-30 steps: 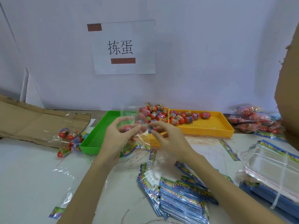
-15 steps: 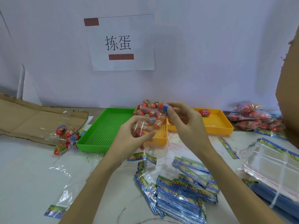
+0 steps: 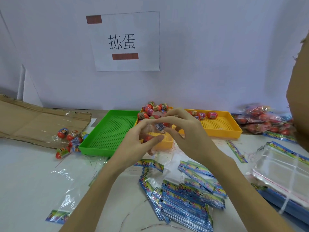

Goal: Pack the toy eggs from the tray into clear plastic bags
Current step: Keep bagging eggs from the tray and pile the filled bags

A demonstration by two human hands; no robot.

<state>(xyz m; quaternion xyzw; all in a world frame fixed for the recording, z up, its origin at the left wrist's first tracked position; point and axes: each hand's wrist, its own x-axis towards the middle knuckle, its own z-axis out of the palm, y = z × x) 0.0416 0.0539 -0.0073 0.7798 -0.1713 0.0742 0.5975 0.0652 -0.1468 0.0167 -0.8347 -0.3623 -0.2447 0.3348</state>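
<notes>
Eggs (image 3: 154, 108) lie heaped at the near-left end of the yellow tray (image 3: 222, 126), just behind both hands, while one egg (image 3: 159, 126) sits pinched in the right hand (image 3: 187, 131) fingertips at the mouth of the bag (image 3: 147, 134). The left hand (image 3: 138, 141) curls round that clear bag, which already shows a red egg low inside. The pinched egg lies just above and right of the opening, its long axis hard to tell, so the right hand is the nearer one to push it down and left

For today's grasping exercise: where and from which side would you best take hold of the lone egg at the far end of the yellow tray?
Pinch the toy egg across its banded middle, coming from above. It lies on its side, apart from the others, near the yellow tray's back wall.
</notes>
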